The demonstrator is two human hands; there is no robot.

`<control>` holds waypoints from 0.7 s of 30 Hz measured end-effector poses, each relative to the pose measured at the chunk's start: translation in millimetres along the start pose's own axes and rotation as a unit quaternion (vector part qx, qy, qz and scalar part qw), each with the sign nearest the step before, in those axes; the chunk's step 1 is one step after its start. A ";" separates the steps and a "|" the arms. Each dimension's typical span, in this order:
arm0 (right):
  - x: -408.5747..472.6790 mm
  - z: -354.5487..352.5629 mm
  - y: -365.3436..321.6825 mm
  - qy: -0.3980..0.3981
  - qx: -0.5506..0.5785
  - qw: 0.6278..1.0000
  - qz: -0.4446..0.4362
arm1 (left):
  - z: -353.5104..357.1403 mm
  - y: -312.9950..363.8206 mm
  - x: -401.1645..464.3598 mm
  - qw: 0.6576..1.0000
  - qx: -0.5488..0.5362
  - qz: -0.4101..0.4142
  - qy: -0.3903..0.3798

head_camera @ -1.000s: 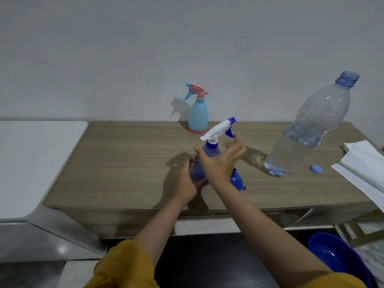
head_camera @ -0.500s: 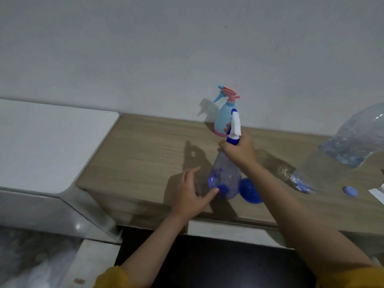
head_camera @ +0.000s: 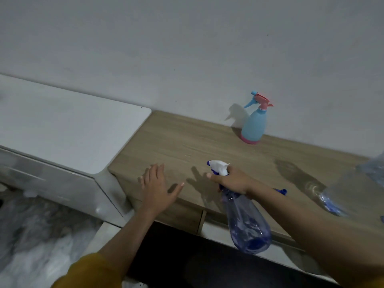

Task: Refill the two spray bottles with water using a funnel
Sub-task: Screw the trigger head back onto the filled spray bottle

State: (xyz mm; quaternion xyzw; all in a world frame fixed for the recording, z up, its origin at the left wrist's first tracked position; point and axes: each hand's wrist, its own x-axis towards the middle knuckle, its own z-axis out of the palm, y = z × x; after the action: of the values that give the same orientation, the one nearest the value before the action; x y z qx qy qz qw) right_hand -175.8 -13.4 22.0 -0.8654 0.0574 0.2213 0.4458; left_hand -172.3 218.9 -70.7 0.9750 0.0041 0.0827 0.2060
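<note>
Head view: the right hand (head_camera: 232, 181) has lifted the clear blue spray bottle (head_camera: 247, 223) off the bench (head_camera: 187, 146), grip closed round its neck; a second ago both hands steadied it there. The left hand (head_camera: 158, 188) has let go, fingers spread. Looks capped and done; the light blue bottle (head_camera: 254, 125) waits by the wall.

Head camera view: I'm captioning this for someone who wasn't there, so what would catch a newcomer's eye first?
The clear blue spray bottle, gripped at its neck by the right hand and lifted off the wooden table. The left hand is spread open and empty beside it. Against the back wall stands a light blue and pink spray bottle.
</note>
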 end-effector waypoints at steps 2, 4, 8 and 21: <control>2.9 2.9 1.2 0.001 0.003 1.000 0.004 | -0.3 -1.6 0.7 1.000 0.007 -0.003 -0.006; 5.3 1.6 1.5 -0.010 0.030 0.999 0.011 | 0.0 -2.9 0.5 1.000 0.015 -0.002 -0.013; 7.2 -3.4 -1.1 -0.035 0.066 0.997 0.014 | 2.7 -3.3 1.9 1.000 0.023 -0.001 -0.021; 8.5 2.2 -1.1 -0.023 0.005 1.000 0.010 | 9.8 1.7 -2.1 0.999 0.002 -0.006 -0.033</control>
State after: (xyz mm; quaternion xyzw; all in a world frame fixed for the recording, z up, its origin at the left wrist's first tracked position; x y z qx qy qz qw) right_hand -168.6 -10.2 18.0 -0.8571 0.0568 0.2451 0.4495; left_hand -172.8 213.4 -79.2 0.9776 0.0029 0.0493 0.2047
